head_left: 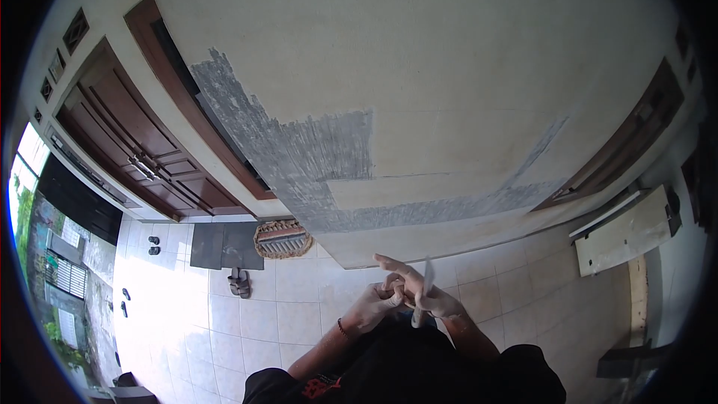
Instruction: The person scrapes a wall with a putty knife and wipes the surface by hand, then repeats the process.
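Note:
My left hand (378,307), with a dark beaded bracelet at the wrist, is raised in front of my chest, its fingers curled and touching the other hand. My right hand (434,301) holds a thin scraper-like tool (428,277), its blade pointing up and its pale handle below the palm. The index finger of that hand stretches out to the left. Both hands look dusty. Beyond them stands a cream wall (449,52) with a scraped grey patch (329,150). What the left fingers pinch, if anything, is hidden.
Brown double doors (142,157) are at the left. On the tiled floor lie a grey mat (217,245), a striped woven rug (283,239) and sandals (239,283). A pale cabinet-like piece (627,232) stands at the right, near a brown-framed window (636,127).

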`<state>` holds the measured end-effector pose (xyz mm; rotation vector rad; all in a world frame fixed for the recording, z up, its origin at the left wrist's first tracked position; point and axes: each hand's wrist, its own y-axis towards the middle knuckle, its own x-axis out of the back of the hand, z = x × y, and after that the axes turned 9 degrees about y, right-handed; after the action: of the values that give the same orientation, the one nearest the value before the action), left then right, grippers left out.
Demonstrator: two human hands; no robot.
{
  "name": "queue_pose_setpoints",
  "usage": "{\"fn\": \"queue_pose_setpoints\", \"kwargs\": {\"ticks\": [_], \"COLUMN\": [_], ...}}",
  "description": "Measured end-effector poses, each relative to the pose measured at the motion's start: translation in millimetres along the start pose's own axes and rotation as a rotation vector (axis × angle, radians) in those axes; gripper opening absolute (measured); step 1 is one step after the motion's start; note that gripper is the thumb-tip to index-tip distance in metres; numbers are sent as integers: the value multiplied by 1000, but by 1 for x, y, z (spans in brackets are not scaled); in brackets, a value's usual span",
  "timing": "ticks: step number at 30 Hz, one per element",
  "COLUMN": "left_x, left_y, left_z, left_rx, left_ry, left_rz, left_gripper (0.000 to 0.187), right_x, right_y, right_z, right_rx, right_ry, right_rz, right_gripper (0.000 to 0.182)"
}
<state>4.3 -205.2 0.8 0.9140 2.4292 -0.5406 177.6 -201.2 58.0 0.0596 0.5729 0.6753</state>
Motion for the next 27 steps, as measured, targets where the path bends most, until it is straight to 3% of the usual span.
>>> {"fn": "queue_pose_setpoints", "kwargs": {"ticks": [3, 8, 11, 16, 18, 19, 23, 26, 27], "left_x": [-1, -15, -19, -16, -18, -21, -24, -6, -7], "left_y": [1, -1, -6, -17, -19, -16, -12, -7, -8], "left_z": [0, -5, -6, 27, 19, 17, -7, 0, -5], "left_rx": [-33, -48, -97, -19, 120, 129, 78, 17, 15], "left_ry": [43, 101, 112, 33, -48, 20, 176, 442, 375], "left_rz": [16, -102, -37, -125, -120, -201, -133, -81, -130], "left_gripper": [28, 15, 12, 35, 40, 48, 52, 47, 46], "right_x": [-13, -4, -14, -25, -7, -10, 1, 8, 12], "right_y": [-4, -11, -7, -14, -23, -19, 0, 0, -3], "right_z": [32, 8, 10, -1, -25, -19, -20, -10, -1], "right_rx": [-196, -251, -310, -314, -255, -233, -123, -138, -240], "right_ry": [-77, -94, -34, 154, 221, 170, -179, -932, -1045], "right_rz": [74, 39, 16, -216, -298, -345, -449, -294, -217], "right_gripper": [86, 69, 62, 62, 63, 60, 57, 67, 80]}}
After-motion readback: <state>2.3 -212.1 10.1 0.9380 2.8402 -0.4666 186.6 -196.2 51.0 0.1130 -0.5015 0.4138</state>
